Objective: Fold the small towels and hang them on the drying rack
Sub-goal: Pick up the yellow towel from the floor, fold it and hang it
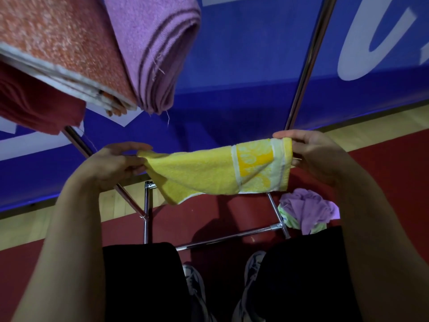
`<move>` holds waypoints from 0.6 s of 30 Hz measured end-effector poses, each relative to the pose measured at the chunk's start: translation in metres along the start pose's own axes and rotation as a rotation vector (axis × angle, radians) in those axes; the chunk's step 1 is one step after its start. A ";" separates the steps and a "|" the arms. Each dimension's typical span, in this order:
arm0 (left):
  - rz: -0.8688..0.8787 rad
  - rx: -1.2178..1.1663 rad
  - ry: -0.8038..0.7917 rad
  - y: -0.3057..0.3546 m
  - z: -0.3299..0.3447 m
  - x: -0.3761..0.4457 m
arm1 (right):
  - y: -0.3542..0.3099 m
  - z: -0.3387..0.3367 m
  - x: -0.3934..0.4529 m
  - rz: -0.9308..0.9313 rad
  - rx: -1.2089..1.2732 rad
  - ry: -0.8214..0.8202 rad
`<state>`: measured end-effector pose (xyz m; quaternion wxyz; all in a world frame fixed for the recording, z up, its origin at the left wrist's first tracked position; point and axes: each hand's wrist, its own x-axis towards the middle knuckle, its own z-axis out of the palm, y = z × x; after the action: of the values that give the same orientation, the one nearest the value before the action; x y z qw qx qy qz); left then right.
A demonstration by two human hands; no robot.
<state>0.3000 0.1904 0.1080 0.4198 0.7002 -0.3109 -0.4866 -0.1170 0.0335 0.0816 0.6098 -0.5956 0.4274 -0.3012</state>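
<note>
Red floor (383, 163) | left hand (116, 162), right hand (311, 154) each pinching yellow towel (209, 173) ends

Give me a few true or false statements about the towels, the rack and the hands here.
1. Both hands, left and right, hold the yellow towel by its ends. True.
2. The yellow towel already hangs on the rack. False: it is held in the air.
3. A folded purple towel hangs beside an orange towel. True.
4. The floor holds no more laundry. False: a crumpled purple cloth lies there.
</note>
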 end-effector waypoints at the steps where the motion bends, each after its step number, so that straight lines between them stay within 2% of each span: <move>1: 0.001 -0.007 -0.012 0.000 0.000 -0.001 | 0.001 0.000 0.000 -0.015 -0.051 0.003; 6: -0.019 -0.106 -0.070 0.000 -0.005 -0.004 | -0.007 0.007 -0.007 -0.172 -0.332 0.095; 10: -0.052 -0.129 -0.052 -0.001 -0.004 -0.002 | -0.010 0.012 -0.010 -0.214 -0.366 0.123; 13: -0.069 -0.128 -0.023 -0.002 -0.004 0.000 | -0.010 0.015 -0.008 -0.118 -0.183 0.104; 16: -0.060 -0.140 0.015 -0.001 -0.004 0.000 | -0.017 0.022 -0.006 0.138 0.259 0.074; 18: -0.042 -0.145 0.041 0.000 -0.002 0.000 | -0.018 0.026 -0.006 0.199 0.312 0.081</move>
<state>0.3017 0.1911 0.1081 0.4655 0.6842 -0.2512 -0.5021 -0.0943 0.0491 0.0981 0.7039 -0.4358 0.4566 -0.3257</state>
